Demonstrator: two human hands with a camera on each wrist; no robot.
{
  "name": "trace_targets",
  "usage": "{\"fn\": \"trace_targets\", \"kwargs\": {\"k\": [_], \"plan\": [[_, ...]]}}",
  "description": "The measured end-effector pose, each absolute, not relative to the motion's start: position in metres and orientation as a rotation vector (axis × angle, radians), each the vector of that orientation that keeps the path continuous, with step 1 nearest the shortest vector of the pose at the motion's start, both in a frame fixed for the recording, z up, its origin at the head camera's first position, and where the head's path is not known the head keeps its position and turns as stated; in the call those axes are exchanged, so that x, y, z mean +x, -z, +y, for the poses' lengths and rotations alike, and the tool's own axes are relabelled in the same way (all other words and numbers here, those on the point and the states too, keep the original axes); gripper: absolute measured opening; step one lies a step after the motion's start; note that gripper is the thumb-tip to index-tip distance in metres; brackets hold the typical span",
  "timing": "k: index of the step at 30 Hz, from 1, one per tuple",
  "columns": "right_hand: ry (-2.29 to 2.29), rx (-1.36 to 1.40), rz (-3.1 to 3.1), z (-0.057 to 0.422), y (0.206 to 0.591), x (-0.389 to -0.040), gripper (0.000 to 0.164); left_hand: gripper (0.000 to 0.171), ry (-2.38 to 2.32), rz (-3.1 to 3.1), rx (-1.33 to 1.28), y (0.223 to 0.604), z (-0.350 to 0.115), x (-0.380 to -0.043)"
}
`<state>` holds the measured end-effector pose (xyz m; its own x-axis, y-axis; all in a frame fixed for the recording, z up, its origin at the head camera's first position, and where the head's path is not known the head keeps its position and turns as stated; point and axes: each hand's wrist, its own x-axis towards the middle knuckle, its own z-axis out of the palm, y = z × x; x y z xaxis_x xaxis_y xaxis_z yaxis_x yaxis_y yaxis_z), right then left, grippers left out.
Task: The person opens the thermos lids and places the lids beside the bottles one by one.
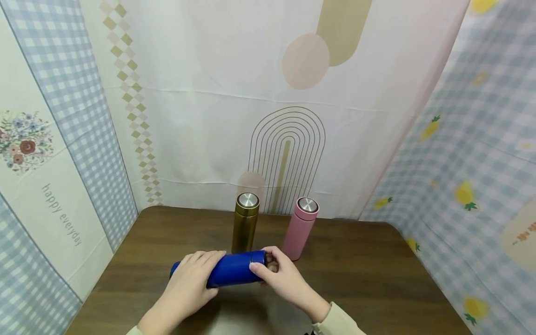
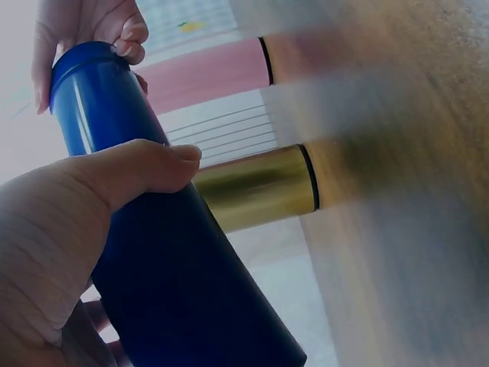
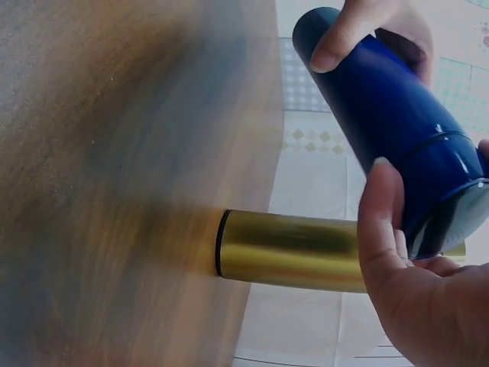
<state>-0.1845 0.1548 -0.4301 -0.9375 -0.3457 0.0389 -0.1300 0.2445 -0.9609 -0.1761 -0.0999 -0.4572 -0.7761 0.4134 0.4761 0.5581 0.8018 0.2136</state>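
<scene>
A blue thermos flask [image 1: 234, 270] lies almost level above the table, its lid end toward the right. My left hand [image 1: 190, 281] grips its body, the thumb [image 2: 164, 164] across the near side in the left wrist view. My right hand [image 1: 286, 279] holds the lid end [image 3: 451, 172], thumb on one side and fingers curled round the other. Behind the blue flask stands a gold thermos flask [image 1: 244, 228], upright with a silver-topped lid. To its right is a pink thermos flask [image 1: 299, 230], also upright. The blue flask's far left end is partly hidden by my left hand.
The flasks are over a brown wooden table [image 1: 356, 260] with rounded back corners. A white patterned cloth [image 1: 201, 130] hangs behind it. Checked cloths hang on the left [image 1: 63, 70] and right [image 1: 460, 153] sides.
</scene>
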Motion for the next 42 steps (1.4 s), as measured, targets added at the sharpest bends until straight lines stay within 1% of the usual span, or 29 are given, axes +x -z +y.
{"fn": "trace_targets", "kwargs": {"k": [12, 20, 24, 27, 31, 33, 36, 40, 42], "plan": [[1.744, -0.516, 2.367, 0.156, 0.433, -0.182, 0.04, 0.082, 0.427, -2.567, -0.735, 0.45, -0.103, -0.175], [1.655, -0.656, 2.409, 0.154, 0.409, -0.17, 0.041, 0.081, 0.443, -2.564, -0.757, 0.45, -0.107, -0.176], [1.599, -0.797, 2.483, 0.157, 0.422, -0.173, 0.045, 0.079, 0.467, -2.569, -0.779, 0.454, -0.109, -0.178], [1.475, -0.986, 2.592, 0.161, 0.434, -0.18, 0.053, 0.076, 0.508, -2.606, -0.785, 0.454, -0.111, -0.178], [1.251, -1.26, 2.718, 0.162, 0.431, -0.182, 0.059, 0.072, 0.622, -2.701, -0.792, 0.454, -0.113, -0.177], [1.196, -1.333, 2.746, 0.161, 0.429, -0.181, 0.06, 0.071, 0.678, -2.731, -0.789, 0.455, -0.113, -0.177], [1.203, -1.255, 2.756, 0.161, 0.43, -0.182, 0.064, 0.072, 0.702, -2.736, -0.765, 0.458, -0.111, -0.177], [1.321, -0.956, 2.697, 0.16, 0.432, -0.182, 0.074, 0.075, 0.667, -2.719, -0.74, 0.461, -0.107, -0.177], [1.376, -0.812, 2.667, 0.159, 0.433, -0.183, 0.075, 0.076, 0.638, -2.712, -0.731, 0.461, -0.105, -0.176]]}}
